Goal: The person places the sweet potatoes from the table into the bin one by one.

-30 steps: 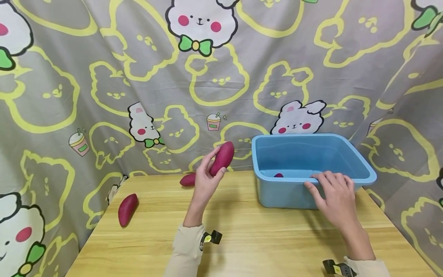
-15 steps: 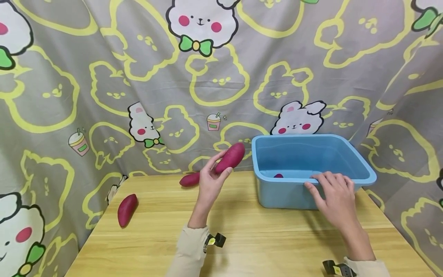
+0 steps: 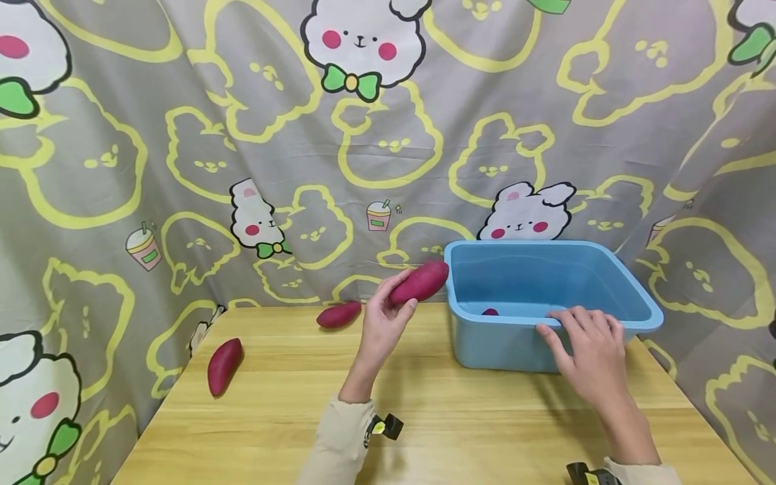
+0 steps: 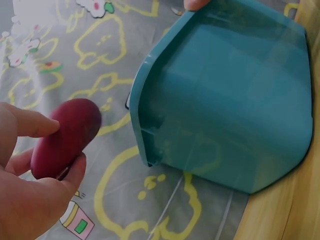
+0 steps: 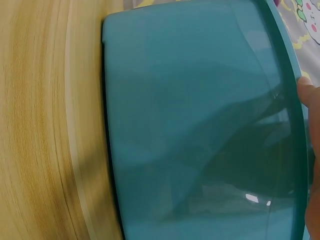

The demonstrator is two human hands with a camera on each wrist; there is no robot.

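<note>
Inside blue bin point(image 3: 506, 345), one sweet potato point(image 3: 490, 312), head view only

Hand point(image 5: 316, 127) (cropped), blue bin point(image 5: 185, 95), wooden table point(image 5: 40, 120)

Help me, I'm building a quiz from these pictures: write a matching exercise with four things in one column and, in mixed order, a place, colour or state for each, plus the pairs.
Things
1. left hand
2. blue bin
3. curtain
4. right hand

Descriptions
A. grey with yellow outlines
B. grips the front rim
C. holds a purple-red sweet potato
D. stands on the wooden table

Pairs: 1-C, 2-D, 3-A, 4-B
</note>
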